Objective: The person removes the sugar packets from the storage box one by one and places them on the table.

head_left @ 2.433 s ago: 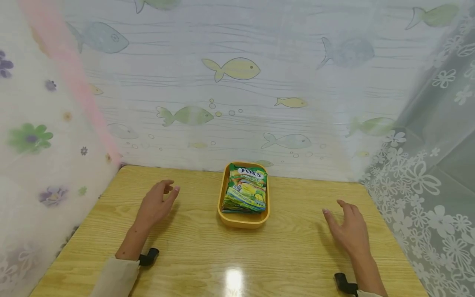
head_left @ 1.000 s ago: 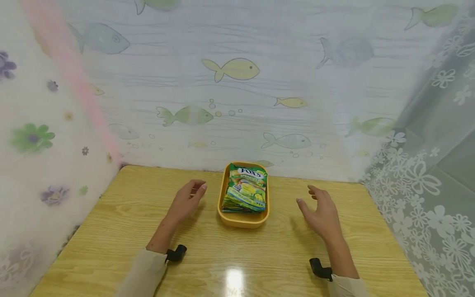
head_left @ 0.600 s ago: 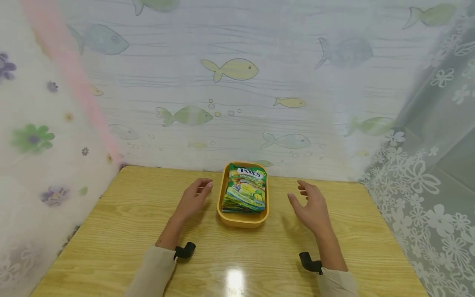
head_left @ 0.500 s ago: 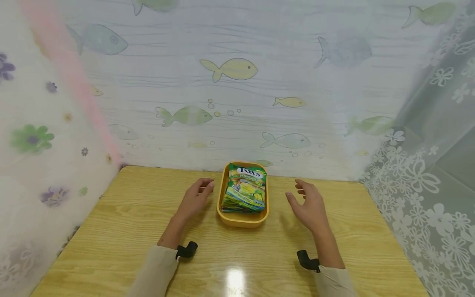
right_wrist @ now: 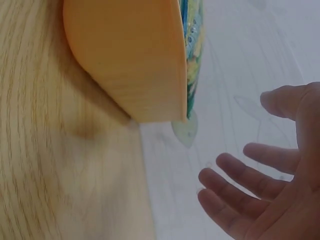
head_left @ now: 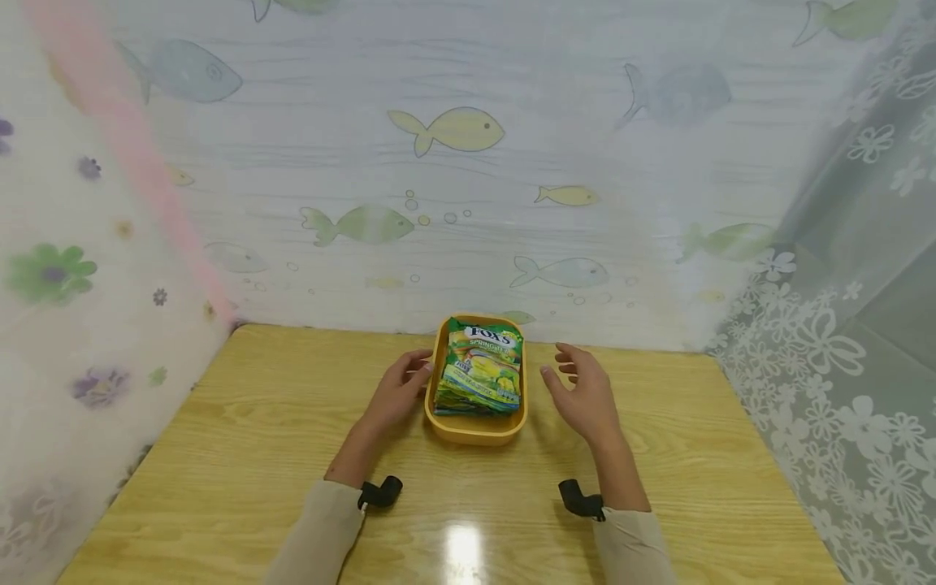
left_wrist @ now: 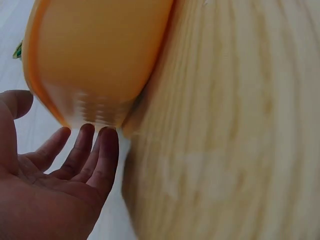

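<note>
A yellow-orange plastic basket (head_left: 478, 436) stands on the table, holding a stack of green candy packets (head_left: 485, 366) marked FOX'S. My left hand (head_left: 397, 392) is at its left side, fingers spread and relaxed. In the left wrist view the fingertips of the left hand (left_wrist: 60, 185) come right up to the basket wall (left_wrist: 100, 50). On the other side, my right hand (head_left: 585, 398) stands a short gap away from the basket, thumb and fingers apart and holding nothing. The right wrist view shows the same gap between the right hand (right_wrist: 265, 195) and the basket (right_wrist: 135, 60).
The wooden table (head_left: 256, 422) reaches back to a white curtain (head_left: 453, 179) printed with fish. A flower-print curtain (head_left: 110, 325) hangs at the left and a lace-patterned one (head_left: 826, 366) at the right. Black wrist cameras (head_left: 382, 492) sit on both wrists.
Both hands have moved inward from the table's sides toward the basket, the left reaching its side and the right coming closer. The basket and packets stay in place; the head view shifts slightly.
</note>
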{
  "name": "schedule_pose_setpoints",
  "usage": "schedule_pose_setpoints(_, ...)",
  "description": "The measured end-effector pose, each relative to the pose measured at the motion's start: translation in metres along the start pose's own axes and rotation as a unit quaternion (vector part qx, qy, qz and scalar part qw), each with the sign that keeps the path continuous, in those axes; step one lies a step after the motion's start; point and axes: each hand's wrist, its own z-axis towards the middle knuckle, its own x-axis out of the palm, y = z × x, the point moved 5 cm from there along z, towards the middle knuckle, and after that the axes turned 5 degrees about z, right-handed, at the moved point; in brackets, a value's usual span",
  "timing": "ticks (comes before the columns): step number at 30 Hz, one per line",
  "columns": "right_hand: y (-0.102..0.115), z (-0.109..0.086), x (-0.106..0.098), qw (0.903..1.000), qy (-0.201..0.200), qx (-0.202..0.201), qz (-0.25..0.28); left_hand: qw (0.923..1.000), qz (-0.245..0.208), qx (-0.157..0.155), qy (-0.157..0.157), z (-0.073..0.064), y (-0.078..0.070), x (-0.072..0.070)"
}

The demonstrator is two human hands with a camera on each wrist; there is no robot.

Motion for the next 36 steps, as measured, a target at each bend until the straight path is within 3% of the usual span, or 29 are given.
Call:
schedule_pose_setpoints(6, 0.001, 0.002, 0.004, 0.9999, 0.005, -0.007, 0.011, 0.9999, 0.002, -0.006, 0.015, -0.002, 0.002, 0.005)
schedule_pose_setpoints(13, 0.007, 0.003, 0.008, 0.9990, 0.014, -0.007, 0.043, 0.9993, -0.033, -0.008, 0.012, -0.005, 0.012, 0.008)
schedule_pose_setpoints(17, 0.014, 0.002, 0.014, 0.9975, 0.025, -0.004, 0.066, 0.9998, -0.022, -0.002, -0.001, -0.006, 0.012, 0.008)
schedule_pose_setpoints(28, 0.023, 0.001, 0.025, 0.9965, 0.037, 0.025, 0.070, 0.9999, -0.009, 0.005, -0.014, -0.005, 0.014, 0.007)
schedule_pose_setpoints(36, 0.025, -0.001, 0.037, 0.9937, 0.060, 0.049, 0.081, 0.9999, -0.003, 0.004, -0.011, -0.004, 0.017, 0.006)
